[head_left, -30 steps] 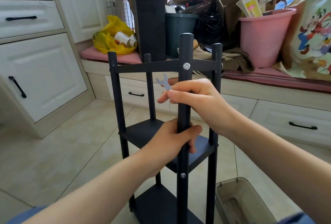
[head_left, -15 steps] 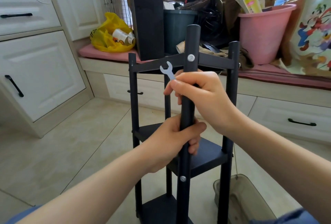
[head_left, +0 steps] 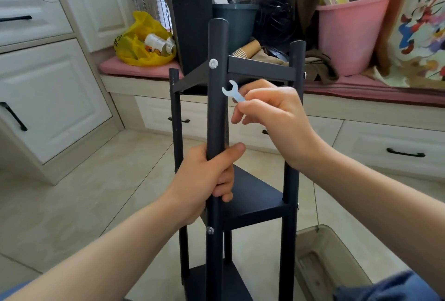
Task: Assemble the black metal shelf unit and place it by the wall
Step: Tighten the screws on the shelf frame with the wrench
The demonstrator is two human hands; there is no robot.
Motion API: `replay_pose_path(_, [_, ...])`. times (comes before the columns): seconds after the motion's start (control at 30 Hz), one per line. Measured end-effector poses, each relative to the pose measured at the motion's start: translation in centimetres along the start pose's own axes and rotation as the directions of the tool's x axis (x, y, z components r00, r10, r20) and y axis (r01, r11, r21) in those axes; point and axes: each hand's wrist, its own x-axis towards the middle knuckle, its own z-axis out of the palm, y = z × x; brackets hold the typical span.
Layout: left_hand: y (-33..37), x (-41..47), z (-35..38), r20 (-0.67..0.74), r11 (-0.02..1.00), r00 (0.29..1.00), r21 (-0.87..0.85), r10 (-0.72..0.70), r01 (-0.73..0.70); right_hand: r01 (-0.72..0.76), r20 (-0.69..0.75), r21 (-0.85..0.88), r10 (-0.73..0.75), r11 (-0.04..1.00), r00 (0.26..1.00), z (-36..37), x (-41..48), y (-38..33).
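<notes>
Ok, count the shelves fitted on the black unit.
3: the top shelf above the wrench, the middle shelf beside the left hand, the bottom shelf at the picture's lower edge. Lower ones may be hidden.

Pink bucket [head_left: 349, 35], yellow bag [head_left: 134, 52] (cans [head_left: 156, 44] inside), black computer tower [head_left: 190, 23]

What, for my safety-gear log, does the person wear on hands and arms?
No gloves, rings or watch: the left hand and right hand are bare, and both forearms are uncovered. Blue fabric shows at the lower corners; sleeve or trousers, I cannot tell.
</notes>
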Motion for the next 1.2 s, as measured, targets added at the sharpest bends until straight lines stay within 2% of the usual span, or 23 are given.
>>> replay_pose_path(0.13, [0.3,0.0,-0.2,0.015,1.0,1.0,-0.009,-0.004,0.005,0.008,-0.074,-0.009,-0.009,1.0,0.997,0.0,0.2,0.8])
replay_pose_path(0.3, [0.3,-0.1,0.2,0.021,0.999,0.999,-0.023,-0.034,0.034,-0.21,-0.004,-0.156,0.212,0.965,0.977,0.7,0.4,1.0])
replay_pose_path(0.5, [0.2,-0.2,0.6,0.016,0.998,0.998,-0.015,-0.054,0.054,-0.324,-0.068,-0.01,0.323,0.946,0.944,0.5,1.0,0.6])
replay_pose_path(1.2, [0.1,-0.4,0.7,-0.017,1.0,1.0,-0.001,-0.013,0.013,-0.21,-0.123,-0.065,0.201,0.975,0.972,0.7,1.7,1.1])
